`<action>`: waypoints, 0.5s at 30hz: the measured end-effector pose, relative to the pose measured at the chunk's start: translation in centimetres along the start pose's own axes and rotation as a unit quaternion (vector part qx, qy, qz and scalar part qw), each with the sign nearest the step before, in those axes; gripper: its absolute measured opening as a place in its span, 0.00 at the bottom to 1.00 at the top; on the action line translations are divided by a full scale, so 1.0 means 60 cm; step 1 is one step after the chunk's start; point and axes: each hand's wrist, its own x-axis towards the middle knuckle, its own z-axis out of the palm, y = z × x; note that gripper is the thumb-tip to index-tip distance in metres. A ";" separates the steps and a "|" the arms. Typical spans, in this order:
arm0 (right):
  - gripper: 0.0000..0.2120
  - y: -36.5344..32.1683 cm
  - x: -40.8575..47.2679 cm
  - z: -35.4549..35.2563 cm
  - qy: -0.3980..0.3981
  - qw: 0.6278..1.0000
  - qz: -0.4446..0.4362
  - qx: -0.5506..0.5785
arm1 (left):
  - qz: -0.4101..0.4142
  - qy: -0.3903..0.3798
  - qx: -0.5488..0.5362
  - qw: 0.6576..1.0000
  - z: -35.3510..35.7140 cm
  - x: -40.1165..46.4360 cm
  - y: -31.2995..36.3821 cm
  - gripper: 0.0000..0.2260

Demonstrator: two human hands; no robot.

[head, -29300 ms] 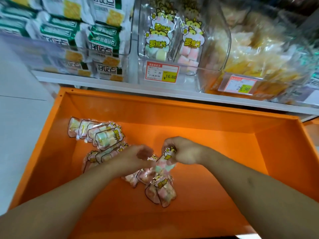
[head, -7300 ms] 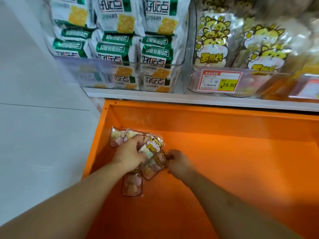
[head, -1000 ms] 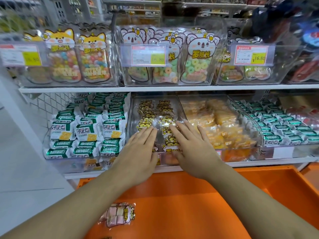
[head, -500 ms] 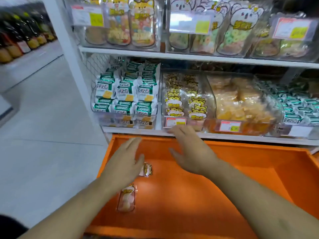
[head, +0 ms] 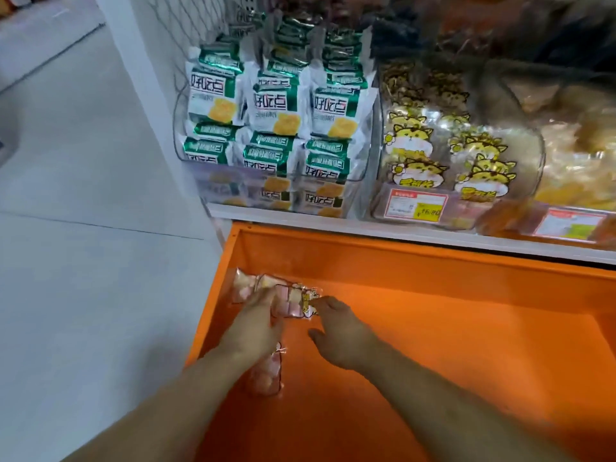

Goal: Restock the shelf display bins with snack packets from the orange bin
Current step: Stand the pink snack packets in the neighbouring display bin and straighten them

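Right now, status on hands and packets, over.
Left hand and right hand down in orange plastic bin, reaching clear pink marshmallow packets; grip unclear. One packet under left wrist. Nothing blocking.

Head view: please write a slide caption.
Both hands reach for marshmallow packets left in the orange bin.

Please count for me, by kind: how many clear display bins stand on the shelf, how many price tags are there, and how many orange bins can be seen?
Clear display bins: 3, holding biscuit packets, cat-label packets and yellow snacks
Price tags: 2
Orange bin: 1
Total: 6
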 end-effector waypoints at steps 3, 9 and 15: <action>0.26 0.012 0.073 0.032 0.033 0.999 0.006 0.033 | -0.003 -0.001 0.021 1.000 0.025 0.078 -0.019 0.26; 0.32 0.044 0.169 0.093 0.047 0.998 0.031 0.035 | -0.051 -0.021 0.080 0.995 0.072 0.169 -0.033 0.29; 0.37 0.060 0.175 0.100 0.065 0.997 0.043 -0.014 | -0.079 -0.026 0.139 0.987 0.098 0.171 -0.056 0.35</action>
